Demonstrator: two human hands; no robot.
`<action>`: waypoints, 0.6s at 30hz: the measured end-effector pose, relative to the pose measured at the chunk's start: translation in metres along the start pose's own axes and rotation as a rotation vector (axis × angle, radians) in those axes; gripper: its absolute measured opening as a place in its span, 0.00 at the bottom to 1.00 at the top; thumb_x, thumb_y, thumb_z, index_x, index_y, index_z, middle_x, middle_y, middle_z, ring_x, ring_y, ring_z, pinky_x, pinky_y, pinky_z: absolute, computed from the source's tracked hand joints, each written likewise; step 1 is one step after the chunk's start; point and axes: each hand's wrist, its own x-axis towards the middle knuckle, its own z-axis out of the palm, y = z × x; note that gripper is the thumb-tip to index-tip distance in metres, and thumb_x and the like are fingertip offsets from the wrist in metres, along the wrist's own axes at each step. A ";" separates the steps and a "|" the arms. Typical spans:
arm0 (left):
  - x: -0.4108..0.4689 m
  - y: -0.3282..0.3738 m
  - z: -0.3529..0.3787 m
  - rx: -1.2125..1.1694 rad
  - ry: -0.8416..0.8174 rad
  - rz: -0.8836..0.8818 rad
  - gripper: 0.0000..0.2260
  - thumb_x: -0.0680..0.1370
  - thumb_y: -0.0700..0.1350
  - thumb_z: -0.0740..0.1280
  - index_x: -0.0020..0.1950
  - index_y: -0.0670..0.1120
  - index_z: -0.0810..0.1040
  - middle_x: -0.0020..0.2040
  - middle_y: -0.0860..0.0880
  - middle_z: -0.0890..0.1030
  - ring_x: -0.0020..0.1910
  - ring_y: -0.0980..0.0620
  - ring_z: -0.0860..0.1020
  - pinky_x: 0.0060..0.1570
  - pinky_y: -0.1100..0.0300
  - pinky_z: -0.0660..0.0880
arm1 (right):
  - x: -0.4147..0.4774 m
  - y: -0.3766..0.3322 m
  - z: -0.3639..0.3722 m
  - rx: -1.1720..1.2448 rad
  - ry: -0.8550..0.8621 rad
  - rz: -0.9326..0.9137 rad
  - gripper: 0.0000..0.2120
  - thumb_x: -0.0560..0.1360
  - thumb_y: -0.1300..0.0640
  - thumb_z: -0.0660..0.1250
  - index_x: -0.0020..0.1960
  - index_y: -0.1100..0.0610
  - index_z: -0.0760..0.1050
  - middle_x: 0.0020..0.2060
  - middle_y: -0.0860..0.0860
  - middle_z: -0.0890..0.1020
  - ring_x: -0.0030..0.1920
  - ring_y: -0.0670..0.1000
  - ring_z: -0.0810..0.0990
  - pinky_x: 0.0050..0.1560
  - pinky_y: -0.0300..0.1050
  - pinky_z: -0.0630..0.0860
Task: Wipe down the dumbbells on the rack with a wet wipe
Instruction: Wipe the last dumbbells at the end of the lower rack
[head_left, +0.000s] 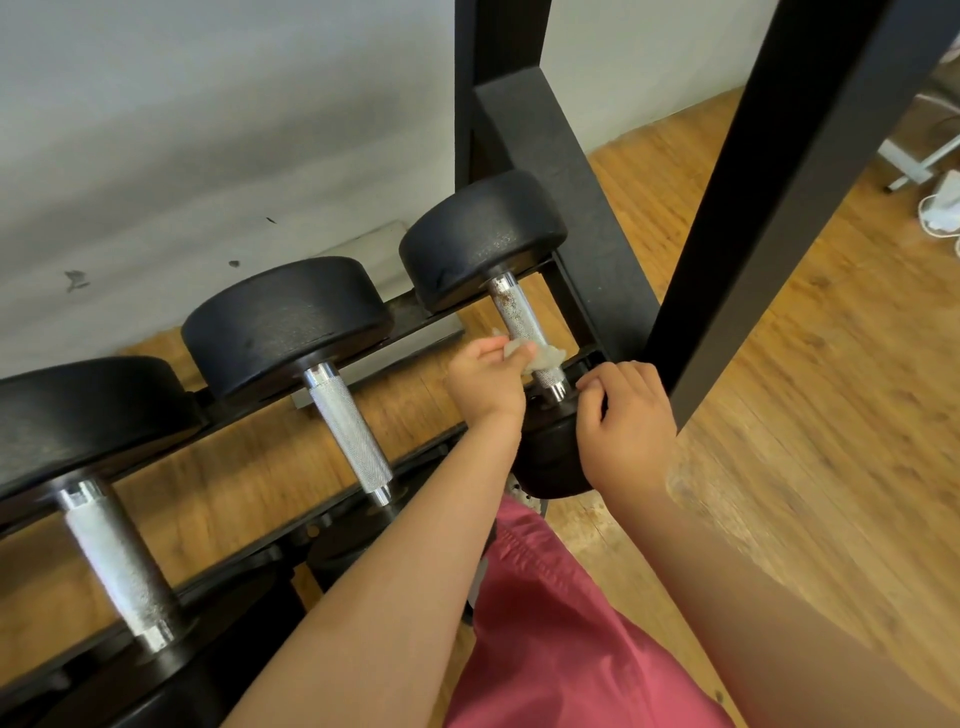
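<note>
A black rack (566, 208) stands against a grey wall (208, 130) on a wooden floor (810, 395) and carries three black dumbbells side by side, each lying across its two rails. The left hand (485, 387) pinches a crumpled white wipe (543, 358) and presses it against the near part of the knurled metal handle (519, 317) of the end dumbbell (483, 234), the one next to the rack's upright. Brownish specks show on that handle close to the far head. The right hand (631, 415) grips the near head of the same dumbbell, its fingers curled over the head's top edge just beside the handle's end. The middle dumbbell (285, 322) and the far dumbbell (78, 415) lie untouched to the left. Red shorts (561, 623) show below the arms.
</note>
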 end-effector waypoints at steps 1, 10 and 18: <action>0.003 0.004 0.001 -0.033 0.036 0.006 0.12 0.72 0.38 0.75 0.54 0.42 0.81 0.44 0.52 0.83 0.45 0.55 0.83 0.38 0.67 0.78 | 0.000 0.000 0.000 0.000 -0.003 -0.001 0.17 0.76 0.55 0.51 0.39 0.58 0.76 0.35 0.50 0.77 0.43 0.49 0.71 0.44 0.44 0.69; 0.018 0.033 0.010 -0.176 0.190 0.029 0.11 0.73 0.38 0.74 0.55 0.41 0.80 0.49 0.50 0.83 0.41 0.59 0.79 0.30 0.74 0.74 | 0.000 0.000 0.000 0.001 -0.017 0.005 0.17 0.76 0.54 0.51 0.39 0.58 0.76 0.36 0.50 0.77 0.44 0.47 0.70 0.45 0.43 0.67; -0.005 0.022 0.015 -0.103 0.218 0.186 0.12 0.77 0.34 0.68 0.59 0.40 0.81 0.54 0.48 0.82 0.50 0.59 0.80 0.39 0.77 0.73 | 0.000 0.002 0.001 -0.015 0.001 -0.022 0.17 0.77 0.55 0.51 0.39 0.58 0.76 0.35 0.50 0.77 0.43 0.49 0.71 0.44 0.45 0.69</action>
